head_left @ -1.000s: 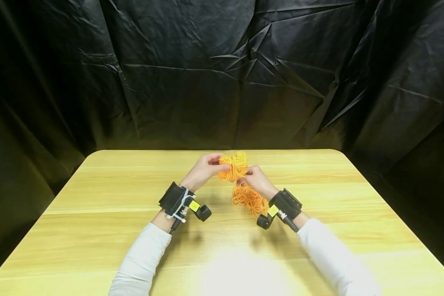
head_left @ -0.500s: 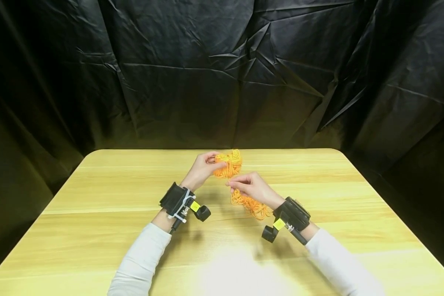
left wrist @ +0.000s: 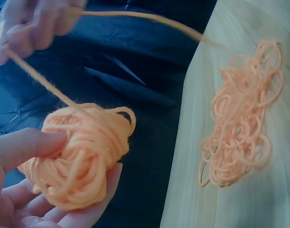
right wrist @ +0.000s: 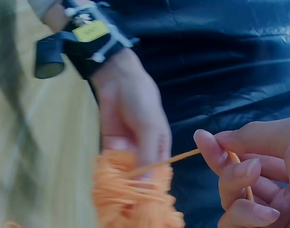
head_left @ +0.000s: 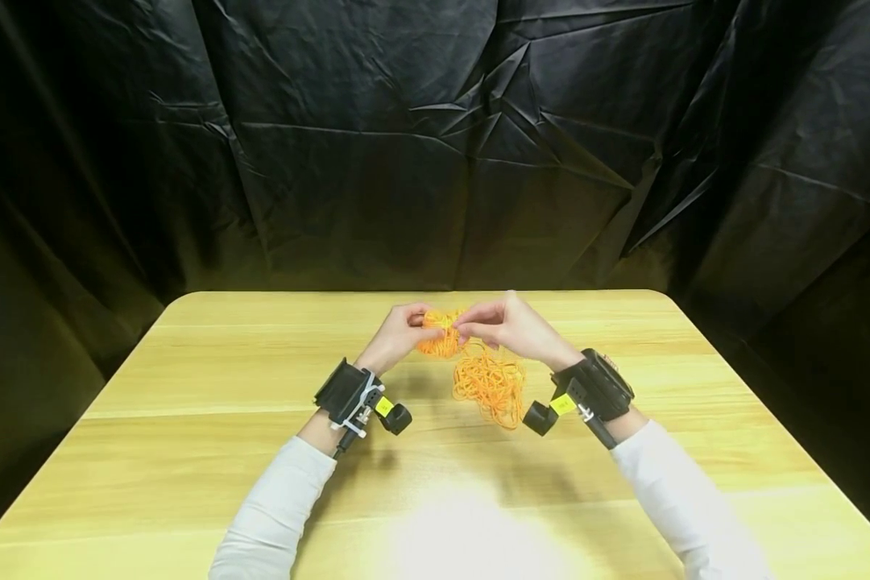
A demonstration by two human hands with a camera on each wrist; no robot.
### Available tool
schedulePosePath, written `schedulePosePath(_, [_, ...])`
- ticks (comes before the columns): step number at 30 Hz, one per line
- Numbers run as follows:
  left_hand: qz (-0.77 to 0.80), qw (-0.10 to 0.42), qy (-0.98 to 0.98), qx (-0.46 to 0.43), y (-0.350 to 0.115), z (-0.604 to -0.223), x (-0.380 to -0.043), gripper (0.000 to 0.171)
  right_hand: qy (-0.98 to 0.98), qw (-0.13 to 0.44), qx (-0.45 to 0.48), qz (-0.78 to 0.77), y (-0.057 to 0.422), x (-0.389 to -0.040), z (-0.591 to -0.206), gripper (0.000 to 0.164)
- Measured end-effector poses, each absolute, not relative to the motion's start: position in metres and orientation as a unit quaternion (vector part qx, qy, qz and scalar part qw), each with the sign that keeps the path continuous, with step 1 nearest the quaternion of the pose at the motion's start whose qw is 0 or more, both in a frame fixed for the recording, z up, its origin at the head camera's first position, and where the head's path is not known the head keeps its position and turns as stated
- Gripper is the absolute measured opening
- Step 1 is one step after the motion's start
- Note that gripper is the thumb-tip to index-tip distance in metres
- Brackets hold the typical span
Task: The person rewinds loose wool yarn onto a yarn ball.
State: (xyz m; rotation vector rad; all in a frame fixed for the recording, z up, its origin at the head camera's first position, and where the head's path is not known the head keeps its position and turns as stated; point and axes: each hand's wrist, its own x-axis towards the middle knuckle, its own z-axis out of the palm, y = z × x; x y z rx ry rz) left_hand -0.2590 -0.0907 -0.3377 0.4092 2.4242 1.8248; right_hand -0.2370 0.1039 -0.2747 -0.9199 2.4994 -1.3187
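Note:
A ball of orange yarn (left wrist: 83,156) is held in my left hand (head_left: 395,337), thumb on its near side and fingers beneath. My right hand (head_left: 511,326) pinches a strand of the yarn (right wrist: 175,157) between thumb and forefinger. That strand runs taut from the ball to the right fingers (right wrist: 209,152), then past the other fingers. From there it leads toward a loose heap of yarn (left wrist: 242,114) lying in loops on the table. In the head view the right hand is close to the ball's right side.
The wooden table (head_left: 188,451) stretches under both arms, with a bright glare near its front. Black sheeting (head_left: 333,201) hangs behind its far edge. Each wrist wears a black strap with a small camera (head_left: 397,419).
My right hand dipped below the ball toward the left, then rose to its right side, carrying the strand. The left hand still holds the ball, nearly in place.

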Motion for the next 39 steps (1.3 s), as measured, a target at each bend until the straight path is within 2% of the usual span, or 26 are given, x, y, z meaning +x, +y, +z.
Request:
schedulePosePath(11, [0.571,0.134,0.787,0.193,-0.094,-0.335,-0.257,0.030,0.773,0.046,-0.267,-0.574,0.110,-0.265,-0.264,0.023])
schedulePosePath(16, [0.583,0.178,0.759,0.230,-0.096,-0.332,-0.255,0.031,0.770,0.047,-0.206,-0.603,0.113,-0.278,-0.286,0.026])
schedulePosePath(20, [0.593,0.191,0.744,0.239,-0.096,-0.329,-0.254,0.033,0.786,0.051,-0.171,-0.593,0.115,-0.284,-0.310,0.028])
schedulePosePath(24, [0.608,0.173,0.739,0.232,-0.094,-0.328,-0.253,0.031,0.803,0.060,-0.150,-0.573,0.113,-0.281,-0.333,0.025])
schedulePosePath(29, [0.628,0.129,0.743,0.192,-0.090,-0.329,-0.254,0.031,0.808,0.072,-0.129,-0.570,0.107,-0.270,-0.353,0.032])
schedulePosePath(30, [0.631,0.121,0.744,0.181,-0.089,-0.330,-0.254,0.031,0.807,0.076,-0.132,-0.571,0.105,-0.268,-0.355,0.027])
schedulePosePath(34, [0.650,0.089,0.741,0.143,-0.087,-0.331,-0.255,0.032,0.794,0.107,-0.159,-0.577,0.100,-0.259,-0.360,0.020])
schedulePosePath(39, [0.672,0.055,0.730,0.115,-0.086,-0.333,-0.257,0.035,0.798,0.119,-0.188,-0.560,0.096,-0.247,-0.356,0.022])
